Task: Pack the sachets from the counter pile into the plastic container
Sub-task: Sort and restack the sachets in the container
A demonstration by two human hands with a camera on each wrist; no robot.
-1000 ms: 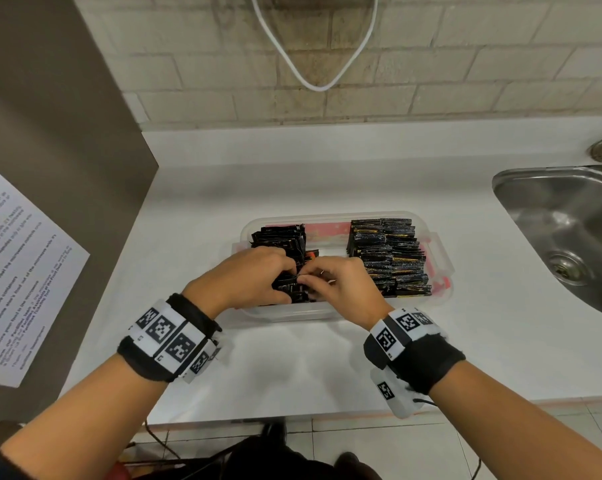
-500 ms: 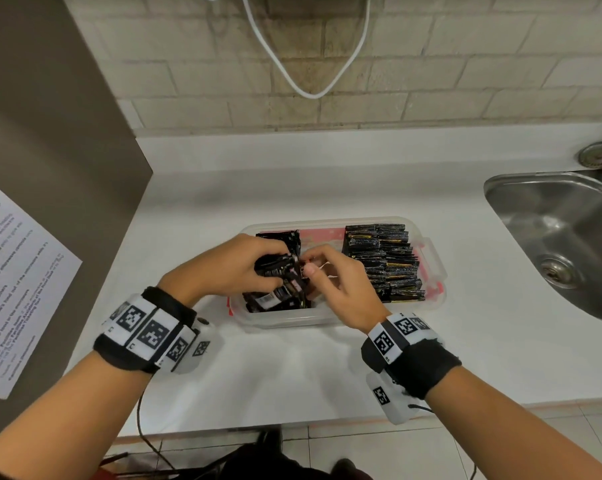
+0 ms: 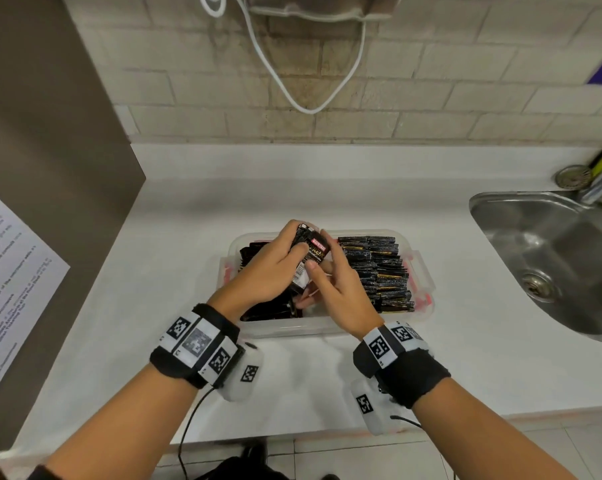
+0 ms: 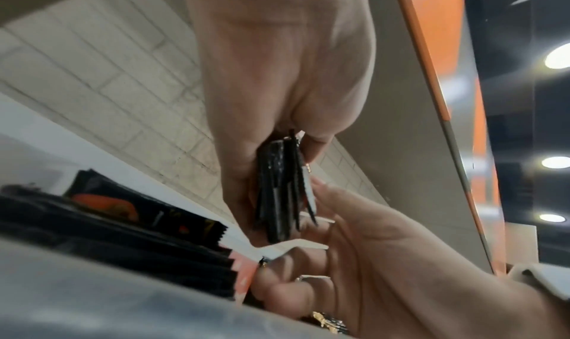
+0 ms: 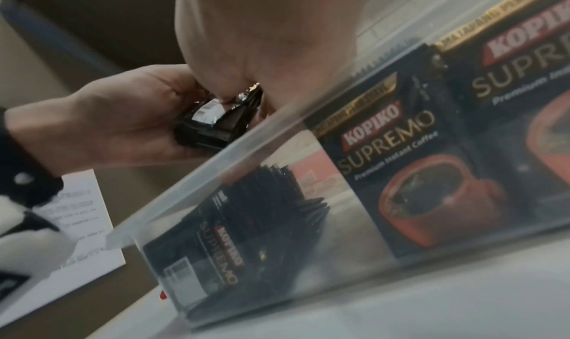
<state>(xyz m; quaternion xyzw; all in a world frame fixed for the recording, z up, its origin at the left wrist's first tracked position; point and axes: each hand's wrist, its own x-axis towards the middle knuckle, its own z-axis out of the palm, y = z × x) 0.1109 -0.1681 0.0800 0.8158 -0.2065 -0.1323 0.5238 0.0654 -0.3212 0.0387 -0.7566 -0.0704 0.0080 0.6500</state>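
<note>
A clear plastic container sits mid-counter. A neat row of black sachets fills its right side, and more sachets lie on its left, partly hidden under my hands. My left hand grips a small bundle of sachets above the container's left half. In the left wrist view the bundle shows edge-on. My right hand pinches the same bundle, thumb on its white lower end. In the right wrist view the bundle is seen above the container wall.
A steel sink is set in the counter at the right. On the left stands a brown panel with a printed sheet. A white cable hangs on the brick wall. Bare white counter lies in front of the container.
Both hands have lifted a bundle of sachets from low in the container's left side and carried it up toward the far end. The head view has tilted up.
</note>
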